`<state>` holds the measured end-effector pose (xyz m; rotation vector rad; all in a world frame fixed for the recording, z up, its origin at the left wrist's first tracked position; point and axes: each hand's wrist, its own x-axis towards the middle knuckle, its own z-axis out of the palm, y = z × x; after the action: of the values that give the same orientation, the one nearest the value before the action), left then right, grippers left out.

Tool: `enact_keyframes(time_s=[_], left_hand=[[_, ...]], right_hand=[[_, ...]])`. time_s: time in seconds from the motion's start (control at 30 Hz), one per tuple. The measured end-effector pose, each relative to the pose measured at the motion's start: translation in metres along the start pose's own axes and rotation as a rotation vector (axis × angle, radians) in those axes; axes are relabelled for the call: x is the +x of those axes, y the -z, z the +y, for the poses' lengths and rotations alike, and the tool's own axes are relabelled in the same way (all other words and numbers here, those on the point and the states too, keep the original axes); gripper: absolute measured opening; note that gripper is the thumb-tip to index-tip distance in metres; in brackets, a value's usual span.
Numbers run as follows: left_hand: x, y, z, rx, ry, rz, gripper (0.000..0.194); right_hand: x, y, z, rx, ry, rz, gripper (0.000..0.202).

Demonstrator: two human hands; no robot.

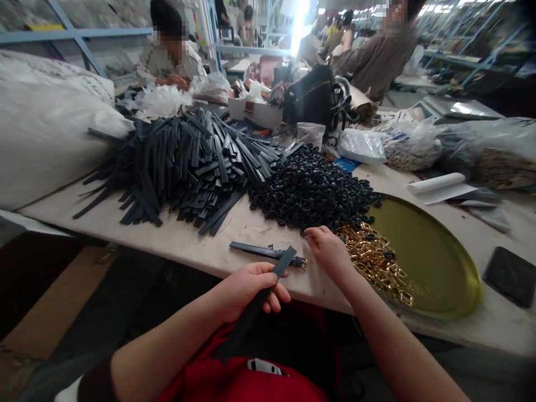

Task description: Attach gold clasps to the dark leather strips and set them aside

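Observation:
My left hand (259, 285) is closed around a flat black strap (255, 310), which slants from above the thumb down toward my lap. Beside the front edge of a heap of small black loops (314, 187), my right hand (326, 248) pinches a small dark loop at its fingertips, partly hidden. On the table just beyond my left hand lies another black strap (255, 249), with a gold buckle (303, 264) at its right end. Gold buckles (372, 251) are piled on the left part of a round gold tray (435, 251), close to my right forearm.
A large pile of black straps (180, 162) covers the table's left side. A white sack (50, 123) bulges at far left. A dark phone-like slab (511, 276) lies right of the tray. Plastic bags (410, 148) and a black bag (312, 97) stand behind. Two people sit across.

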<state>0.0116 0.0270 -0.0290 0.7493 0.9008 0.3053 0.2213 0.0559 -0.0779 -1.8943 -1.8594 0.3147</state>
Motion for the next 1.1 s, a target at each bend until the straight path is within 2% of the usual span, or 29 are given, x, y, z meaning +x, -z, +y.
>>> enact_keyframes(time_s=[0.07,0.13,0.3,0.4,0.5,0.6,0.7,0.8,0.87,0.97,1.1], left_hand=[[0.003,0.005,0.004,-0.022,0.013,0.019,0.018],[0.006,0.009,0.007,-0.034,0.024,0.029,0.019],[0.016,0.012,0.007,-0.032,0.046,0.042,0.019],[0.02,0.011,0.004,0.034,0.011,0.063,0.02],[0.023,0.011,0.0,0.166,-0.087,0.075,0.017],[0.025,0.009,-0.002,0.321,-0.247,0.099,0.017],[0.025,0.0,-0.001,0.448,-0.371,0.163,0.027],[0.02,-0.011,-0.001,0.587,-0.412,0.198,0.028],[0.014,-0.016,-0.002,0.724,-0.437,0.22,0.027],[0.002,-0.016,-0.004,0.944,-0.447,0.228,0.026],[-0.011,-0.016,-0.005,1.066,-0.428,0.14,0.027]], right_hand=[[0.015,-0.005,0.009,-0.268,0.059,-0.041,0.019],[0.022,-0.01,0.011,-0.392,0.105,-0.053,0.018],[0.02,-0.016,0.011,-0.456,0.196,-0.076,0.014],[0.017,-0.017,0.014,-0.456,0.192,-0.101,0.015],[0.012,-0.014,0.016,-0.249,0.097,-0.044,0.014],[0.0,-0.005,0.01,0.303,-0.115,0.03,0.026],[-0.021,0.007,-0.005,0.979,-0.346,-0.09,0.035],[-0.043,0.014,-0.021,1.357,-0.482,-0.161,0.033],[-0.055,0.016,-0.027,1.402,-0.5,-0.149,0.032],[-0.07,0.017,-0.029,1.265,-0.423,-0.141,0.031],[-0.085,0.016,-0.034,1.172,-0.334,-0.261,0.027]])
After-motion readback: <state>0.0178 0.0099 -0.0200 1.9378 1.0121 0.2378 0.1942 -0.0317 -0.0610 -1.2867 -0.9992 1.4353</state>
